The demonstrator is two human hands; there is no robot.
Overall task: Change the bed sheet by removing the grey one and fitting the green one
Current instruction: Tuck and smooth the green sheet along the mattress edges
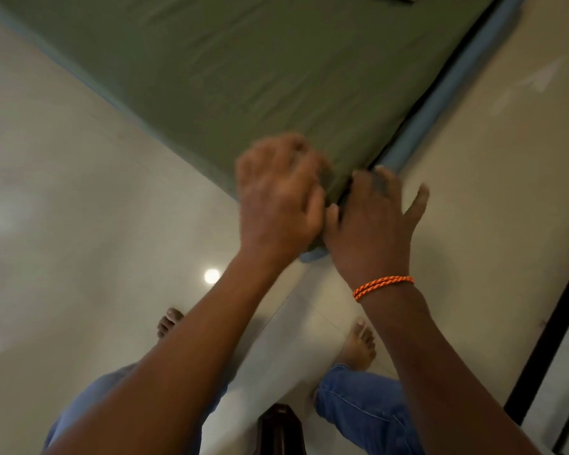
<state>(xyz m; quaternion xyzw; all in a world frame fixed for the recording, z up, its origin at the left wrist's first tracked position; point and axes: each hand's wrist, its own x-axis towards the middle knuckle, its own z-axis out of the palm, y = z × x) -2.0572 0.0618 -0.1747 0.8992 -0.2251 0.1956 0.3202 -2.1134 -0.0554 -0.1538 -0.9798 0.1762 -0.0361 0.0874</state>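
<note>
Looking down from head height, the view takes in the near corner of a mattress (447,93) lying on a pale tiled floor (79,192). The green sheet (243,77) covers the whole visible top of the mattress, fairly smooth with shallow creases running across it. Along the right-hand edge the blue side of the mattress is exposed below the sheet's hem, and a thin blue line shows along the left-hand edge as well.

Both hands are at the near corner. The left hand (280,198) lies on top of the corner, its fingers bent down onto the green fabric; motion blur prevents telling whether it grips cloth or only presses on it. The right hand (372,221) sits just beside it, touching it at the thumb side, with fingers spread and fairly straight against the corner's right face, the little finger splayed outward. It appears to press rather than hold. A small piece of blue mattress edge shows beneath the two hands.

An orange braided wristband (383,286) circles the right wrist. Below, bare feet (358,346) stand on the tiles and blue jeans (362,408) cover the legs. A dark wooden post (280,431) rises at the bottom centre. A round light reflection (212,276) shines on the floor.
</note>
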